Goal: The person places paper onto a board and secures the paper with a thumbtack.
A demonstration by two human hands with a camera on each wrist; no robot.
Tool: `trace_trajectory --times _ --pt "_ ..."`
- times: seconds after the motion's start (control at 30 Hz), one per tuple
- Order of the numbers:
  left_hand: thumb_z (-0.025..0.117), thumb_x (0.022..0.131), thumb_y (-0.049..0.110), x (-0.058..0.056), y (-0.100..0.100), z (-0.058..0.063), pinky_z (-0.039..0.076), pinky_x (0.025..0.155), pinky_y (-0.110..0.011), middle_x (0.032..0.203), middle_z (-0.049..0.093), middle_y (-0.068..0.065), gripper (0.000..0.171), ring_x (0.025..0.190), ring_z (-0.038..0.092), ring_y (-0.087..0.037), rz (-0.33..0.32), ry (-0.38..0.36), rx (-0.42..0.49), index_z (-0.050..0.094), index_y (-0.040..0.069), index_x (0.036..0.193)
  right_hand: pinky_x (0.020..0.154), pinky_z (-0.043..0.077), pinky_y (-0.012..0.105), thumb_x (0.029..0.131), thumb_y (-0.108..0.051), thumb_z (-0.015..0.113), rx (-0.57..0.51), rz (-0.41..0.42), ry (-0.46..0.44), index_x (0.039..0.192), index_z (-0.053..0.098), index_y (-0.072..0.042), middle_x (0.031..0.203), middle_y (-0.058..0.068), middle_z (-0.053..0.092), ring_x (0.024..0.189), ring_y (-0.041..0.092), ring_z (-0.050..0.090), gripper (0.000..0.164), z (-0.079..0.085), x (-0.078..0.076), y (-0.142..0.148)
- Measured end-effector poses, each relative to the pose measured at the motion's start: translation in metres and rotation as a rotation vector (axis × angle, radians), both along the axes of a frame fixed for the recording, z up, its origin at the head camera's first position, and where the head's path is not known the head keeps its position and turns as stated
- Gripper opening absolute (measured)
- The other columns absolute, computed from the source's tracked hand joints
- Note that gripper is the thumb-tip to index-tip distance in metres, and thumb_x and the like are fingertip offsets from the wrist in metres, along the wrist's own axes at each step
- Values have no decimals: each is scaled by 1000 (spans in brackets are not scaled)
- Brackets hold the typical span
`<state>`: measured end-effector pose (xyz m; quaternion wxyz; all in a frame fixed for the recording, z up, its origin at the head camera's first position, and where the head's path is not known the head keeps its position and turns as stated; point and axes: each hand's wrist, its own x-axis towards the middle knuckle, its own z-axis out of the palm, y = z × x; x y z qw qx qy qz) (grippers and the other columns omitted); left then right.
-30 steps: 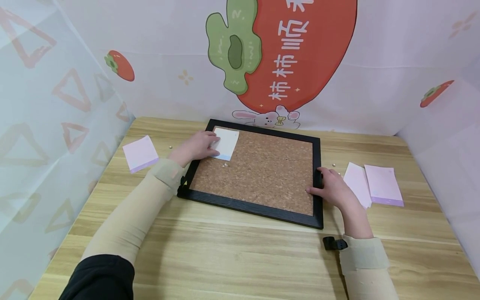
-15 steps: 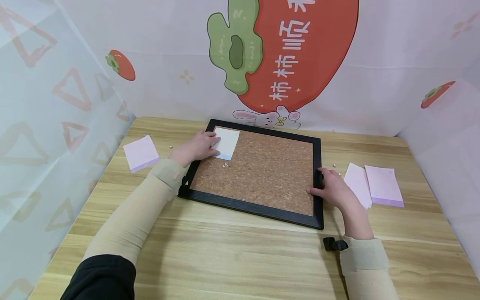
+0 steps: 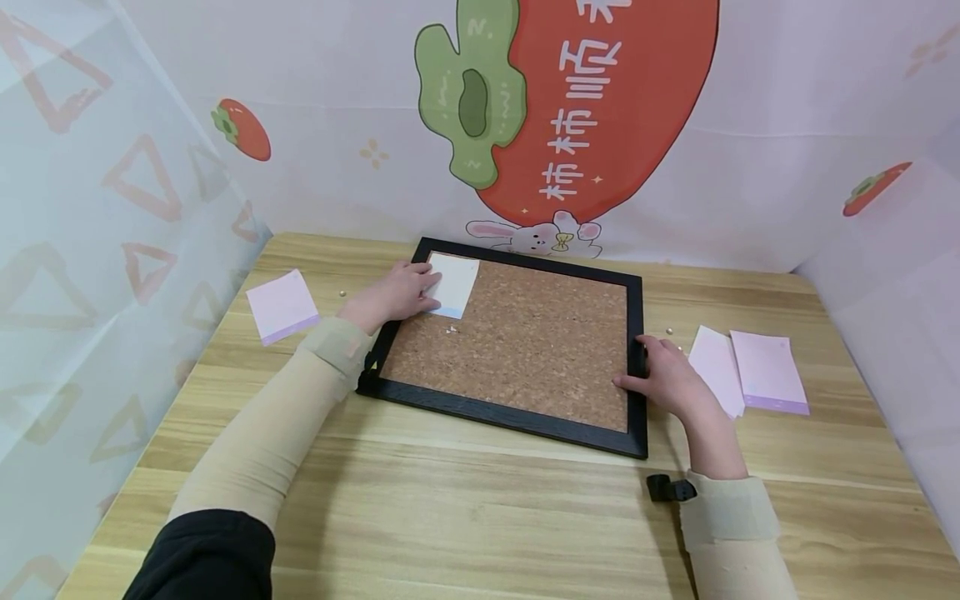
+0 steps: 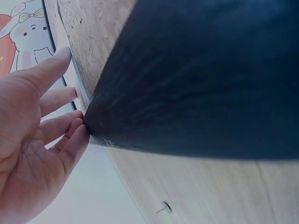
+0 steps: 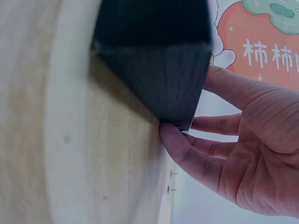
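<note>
A black-framed corkboard [image 3: 540, 350] lies slightly turned on the wooden table. In its far left corner is a white sheet of note paper [image 3: 457, 283] with a blue lower edge. My left hand [image 3: 393, 293] grips the board's left side, thumb over the paper; in the left wrist view its other fingers [image 4: 65, 123] sit at the outer edge of the black frame. On the opposite side, my right hand [image 3: 667, 375] holds the right bar, thumb on top and fingers along the outside [image 5: 187, 154]. A small shiny bit [image 3: 452, 330] lies on the cork below the paper.
A pink note sheet [image 3: 281, 304] lies left of the board, near a thumbtack [image 4: 165, 207]. At the right are a pale sheet [image 3: 712, 362] and a pink sheet [image 3: 768, 367], with two thumbtacks [image 5: 172, 190] close by. A printed backdrop [image 3: 322, 192] stands behind the table.
</note>
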<state>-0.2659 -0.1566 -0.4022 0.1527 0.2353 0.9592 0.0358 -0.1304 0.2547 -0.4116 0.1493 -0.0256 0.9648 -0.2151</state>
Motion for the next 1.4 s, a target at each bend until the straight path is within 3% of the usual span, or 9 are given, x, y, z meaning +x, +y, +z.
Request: trace_trajectory --times 0.2,0.47,0.83,1.0,1.23,1.4 --pt "57 102 34 -1 0 0 23 123 -55 162 28 -25 63 148 26 -47 -12 0 1 36 3 153 103 43 64 88 -37 75 6 6 4 145 33 14 139 43 41 123 52 48 88 1 0 0" --pt "54 101 22 -7 -5 1 17 124 -56 157 35 -27 59 150 28 -40 -88 -16 6 37 -1 152 101 45 63 89 -37 74 -7 5 -2 146 33 13 137 41 44 119 49 51 86 2 0 0" --pt "58 100 26 -9 -8 2 15 125 -54 160 32 -24 63 150 28 -42 -57 -32 30 36 0 153 102 44 62 90 -34 73 -32 27 -1 147 32 13 136 40 45 116 46 52 85 -1 -1 6" --pt "61 99 30 -9 -15 0 23 123 -55 162 32 -18 63 149 24 -46 -26 -28 78 39 5 153 103 44 62 90 -36 74 -35 42 4 147 33 14 136 40 46 115 46 52 86 0 -1 8" --pt "58 99 22 -9 -17 0 28 121 -56 160 36 -18 56 147 29 -47 -39 -20 128 44 6 150 99 46 61 90 -37 74 -57 76 12 147 34 12 131 37 52 109 43 58 85 0 1 13" --pt "57 99 21 -10 -17 1 25 122 -56 161 34 -18 56 147 27 -48 -45 -22 98 43 5 151 92 52 56 93 -34 71 -109 89 16 146 39 10 131 34 56 108 43 64 76 4 1 19"
